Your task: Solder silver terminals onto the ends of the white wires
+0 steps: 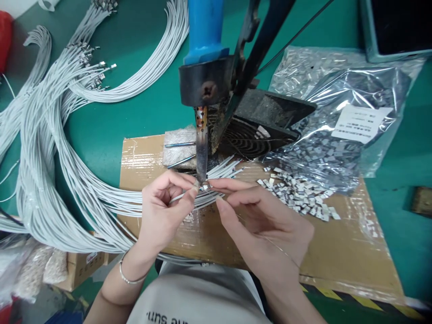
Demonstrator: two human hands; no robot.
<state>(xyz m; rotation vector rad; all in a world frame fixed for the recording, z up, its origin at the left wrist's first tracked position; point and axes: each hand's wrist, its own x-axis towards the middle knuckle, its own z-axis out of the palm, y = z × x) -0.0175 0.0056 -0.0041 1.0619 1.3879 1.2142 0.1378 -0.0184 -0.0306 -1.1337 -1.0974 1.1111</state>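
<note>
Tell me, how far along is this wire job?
Done, it seems: a bunch of wires at top left already carries metal tips. In hand: the left hand pinches one wire under the iron tip while the right hand holds a thin strand there. Left, probably plenty: bare wire ends behind the iron, loose metal pieces on the cardboard, and a bag of more.

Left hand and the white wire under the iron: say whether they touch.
Touching. The head view shows the left hand pinching the white wire between thumb and forefinger.

soldering iron (201, 148) ahead, terminals (300, 193) right, wires (67, 189) left
</note>
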